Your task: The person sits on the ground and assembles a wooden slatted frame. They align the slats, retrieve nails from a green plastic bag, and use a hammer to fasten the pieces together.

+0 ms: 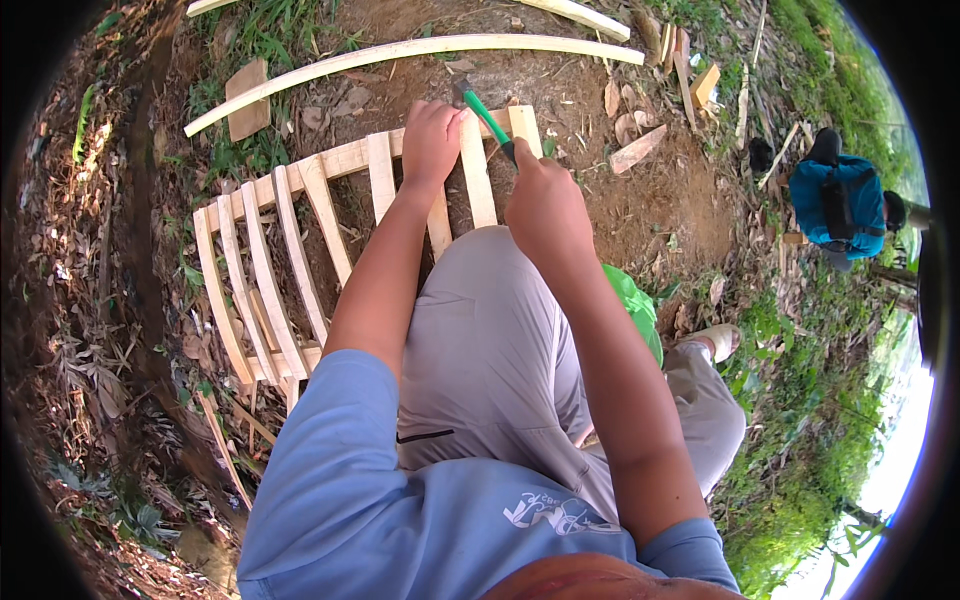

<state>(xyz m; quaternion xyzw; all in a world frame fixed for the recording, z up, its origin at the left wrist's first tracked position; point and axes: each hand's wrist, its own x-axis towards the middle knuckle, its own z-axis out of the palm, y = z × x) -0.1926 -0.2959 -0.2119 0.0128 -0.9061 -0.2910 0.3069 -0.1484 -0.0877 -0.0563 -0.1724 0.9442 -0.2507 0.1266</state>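
A slatted frame of pale wood (pixel 478 180) lies before me, its slats crossing two long rails. My left hand (pixel 430 145) is closed over its far rail, beside a slat near the right end; the fingertips are hidden. My right hand (pixel 548 210) grips a hammer (pixel 488 115) by the black end of its green handle. The dark hammer head is over the far rail, just beyond my left hand. Whether a nail is under it cannot be made out. My knee covers part of the frame's near right side.
A long curved wooden strip (pixel 420 47) lies beyond the frame. A flat brown board (pixel 248 100) is at the far left, and offcuts (pixel 704 86) lie at the far right. A bright green plastic sheet or bag (pixel 635 308) shows beside my leg. A teal and black bundle (pixel 838 205) sits farther right.
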